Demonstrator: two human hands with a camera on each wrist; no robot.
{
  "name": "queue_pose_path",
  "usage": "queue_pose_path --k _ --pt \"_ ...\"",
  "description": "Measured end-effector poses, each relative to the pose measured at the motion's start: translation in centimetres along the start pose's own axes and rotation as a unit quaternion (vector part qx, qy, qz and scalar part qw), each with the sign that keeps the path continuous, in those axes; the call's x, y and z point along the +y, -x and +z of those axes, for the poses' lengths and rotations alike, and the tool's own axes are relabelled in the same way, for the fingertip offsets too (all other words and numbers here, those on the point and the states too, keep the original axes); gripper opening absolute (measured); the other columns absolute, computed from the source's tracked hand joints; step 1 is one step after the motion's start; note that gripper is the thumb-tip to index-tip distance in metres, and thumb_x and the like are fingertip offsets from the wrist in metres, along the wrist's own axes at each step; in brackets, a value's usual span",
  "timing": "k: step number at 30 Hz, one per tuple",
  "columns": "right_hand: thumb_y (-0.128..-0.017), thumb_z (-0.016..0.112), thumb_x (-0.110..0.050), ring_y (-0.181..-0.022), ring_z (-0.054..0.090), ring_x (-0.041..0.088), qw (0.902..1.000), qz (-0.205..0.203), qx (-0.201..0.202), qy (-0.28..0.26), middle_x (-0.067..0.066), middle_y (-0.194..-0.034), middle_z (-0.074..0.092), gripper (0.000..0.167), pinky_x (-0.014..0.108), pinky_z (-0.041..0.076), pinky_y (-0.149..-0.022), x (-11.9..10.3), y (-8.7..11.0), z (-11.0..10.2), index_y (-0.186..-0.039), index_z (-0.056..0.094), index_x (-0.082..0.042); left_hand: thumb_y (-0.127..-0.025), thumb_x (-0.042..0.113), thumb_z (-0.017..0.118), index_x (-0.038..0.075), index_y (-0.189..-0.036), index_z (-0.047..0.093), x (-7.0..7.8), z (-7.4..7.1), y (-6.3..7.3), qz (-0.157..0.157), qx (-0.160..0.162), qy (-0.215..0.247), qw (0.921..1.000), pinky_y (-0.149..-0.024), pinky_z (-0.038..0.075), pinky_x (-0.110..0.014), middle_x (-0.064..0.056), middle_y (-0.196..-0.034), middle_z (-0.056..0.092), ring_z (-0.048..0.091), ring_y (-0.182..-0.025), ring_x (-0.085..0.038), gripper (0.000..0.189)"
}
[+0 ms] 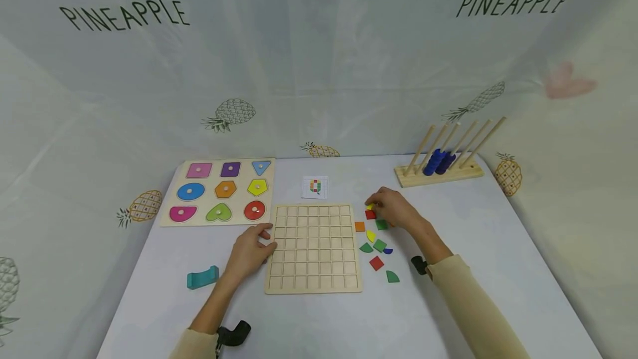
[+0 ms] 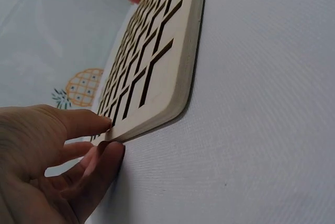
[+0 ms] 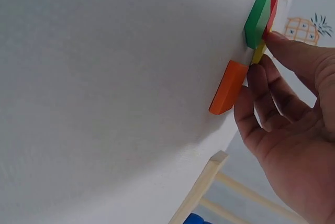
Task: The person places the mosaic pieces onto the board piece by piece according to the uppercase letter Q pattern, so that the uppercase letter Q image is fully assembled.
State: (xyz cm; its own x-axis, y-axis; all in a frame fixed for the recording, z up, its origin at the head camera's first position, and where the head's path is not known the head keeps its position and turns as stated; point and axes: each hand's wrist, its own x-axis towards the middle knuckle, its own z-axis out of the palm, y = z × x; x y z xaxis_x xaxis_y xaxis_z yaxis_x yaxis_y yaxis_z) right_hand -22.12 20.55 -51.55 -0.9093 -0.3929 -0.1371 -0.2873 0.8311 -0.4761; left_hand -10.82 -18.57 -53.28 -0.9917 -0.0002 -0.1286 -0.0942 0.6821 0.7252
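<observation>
Right hand (image 1: 394,208) nearer: narrow grip pinches yellow piece (image 1: 370,207), just beyond red piece (image 1: 370,215), right of grid board's (image 1: 314,248) far right corner. Left hand (image 1: 248,251), fingers apart, touches left edge.

left hand (image 1: 248,252), thumb (image 2: 106,170) and fingers (image 2: 86,123) parted; right hand (image 1: 395,208) pinching, fingers curled; both arms (image 1: 473,303) extended

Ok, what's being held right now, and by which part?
The right hand pinches the yellow piece by its edges; the left hand just touches the left edge of the board.
</observation>
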Motion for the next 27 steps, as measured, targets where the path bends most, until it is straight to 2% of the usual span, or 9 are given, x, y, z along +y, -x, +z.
queue_pose_path --k 9,19,27 --pt "-0.098 0.062 -0.008 -0.095 0.055 0.022 0.9997 0.022 -0.003 -0.006 0.006 -0.109 0.062 0.027 0.04 0.052 -0.088 -0.09 -0.09 0.12 -0.123 0.071 -0.01 -0.086 0.015 0.077 0.008 -0.134 0.06 -0.29 0.18 -0.15 -0.015 0.001 0.007 0.9999 -0.052 0.053 -0.027 -0.007 -0.096 0.062 0.062 -0.062 -0.012 0.051" --pt "-0.097 0.064 -0.008 -0.092 0.056 0.022 0.9993 0.037 -0.002 -0.008 0.006 -0.104 0.063 0.021 0.038 0.052 -0.085 -0.27 0.29 -0.12 -0.117 0.072 -0.009 -0.086 0.014 0.077 0.008 -0.134 0.059 -0.03 0.21 -0.13 -0.016 -0.002 0.014 0.9998 -0.053 0.052 -0.027 -0.007 -0.095 0.062 0.062 -0.062 -0.013 0.052" --pt "-0.096 0.065 -0.009 -0.089 0.056 0.022 0.9982 0.046 0.004 -0.037 0.006 -0.102 0.065 0.016 0.029 0.051 -0.068 -0.25 0.79 -0.22 -0.111 0.069 -0.011 -0.086 0.015 0.077 0.008 -0.135 0.059 -0.17 0.33 -0.08 -0.015 0.003 0.008 0.9999 -0.053 0.052 -0.027 -0.007 -0.095 0.062 0.062 -0.063 -0.012 0.053"
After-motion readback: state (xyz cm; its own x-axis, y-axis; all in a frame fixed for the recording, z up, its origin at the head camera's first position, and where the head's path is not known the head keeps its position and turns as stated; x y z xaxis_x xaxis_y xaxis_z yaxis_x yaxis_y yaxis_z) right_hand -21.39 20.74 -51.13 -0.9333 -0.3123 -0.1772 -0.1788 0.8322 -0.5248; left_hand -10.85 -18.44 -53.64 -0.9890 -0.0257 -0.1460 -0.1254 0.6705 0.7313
